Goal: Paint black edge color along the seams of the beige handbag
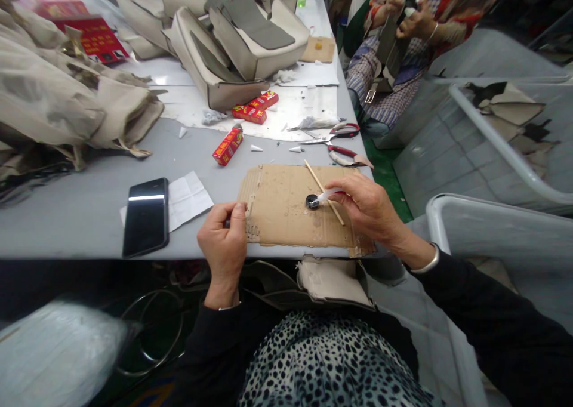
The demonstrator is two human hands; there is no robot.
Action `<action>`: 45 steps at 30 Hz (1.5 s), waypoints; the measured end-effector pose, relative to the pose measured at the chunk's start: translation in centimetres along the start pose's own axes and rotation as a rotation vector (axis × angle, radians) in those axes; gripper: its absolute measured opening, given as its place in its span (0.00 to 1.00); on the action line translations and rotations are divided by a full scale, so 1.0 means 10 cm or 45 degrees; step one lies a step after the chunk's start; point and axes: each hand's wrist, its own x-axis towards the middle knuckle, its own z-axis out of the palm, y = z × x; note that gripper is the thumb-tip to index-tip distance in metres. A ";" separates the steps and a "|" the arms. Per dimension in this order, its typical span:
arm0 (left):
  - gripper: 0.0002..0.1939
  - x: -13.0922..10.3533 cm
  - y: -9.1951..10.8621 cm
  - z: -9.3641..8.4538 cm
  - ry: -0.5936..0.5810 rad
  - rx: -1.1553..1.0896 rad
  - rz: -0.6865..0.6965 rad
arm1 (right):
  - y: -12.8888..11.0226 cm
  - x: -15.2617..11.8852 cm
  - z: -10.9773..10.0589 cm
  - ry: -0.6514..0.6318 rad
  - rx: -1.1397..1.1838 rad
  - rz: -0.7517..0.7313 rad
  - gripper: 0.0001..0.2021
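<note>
A flat piece of brown cardboard lies at the table's front edge. On it stands a small black round cap with dark shiny contents. My right hand pinches a small white glue tube, its pointed tip at the cap's rim. A thin wooden stick slants across the cardboard, passing under the tube. At the cardboard's left edge my left hand is closed, thumb on top of the curled fingers; whatever it may hold is hidden. Beige leather pieces rest on my lap below the table edge.
Red-handled scissors lie beyond the cardboard, near small red boxes and white cone caps. A phone sits on paper at left. Beige bag parts fill the back. Grey bins and a co-worker are at right.
</note>
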 end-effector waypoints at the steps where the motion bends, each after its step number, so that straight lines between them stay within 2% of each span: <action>1: 0.07 0.00 0.00 0.00 -0.003 -0.004 0.001 | 0.00 0.00 0.00 -0.005 -0.006 -0.004 0.08; 21: 0.07 -0.01 -0.01 -0.01 0.019 -0.022 0.015 | -0.01 0.07 -0.01 0.042 -0.142 -0.091 0.05; 45: 0.08 -0.01 -0.02 -0.02 0.017 -0.024 0.003 | -0.02 0.08 0.01 0.054 -0.162 -0.058 0.04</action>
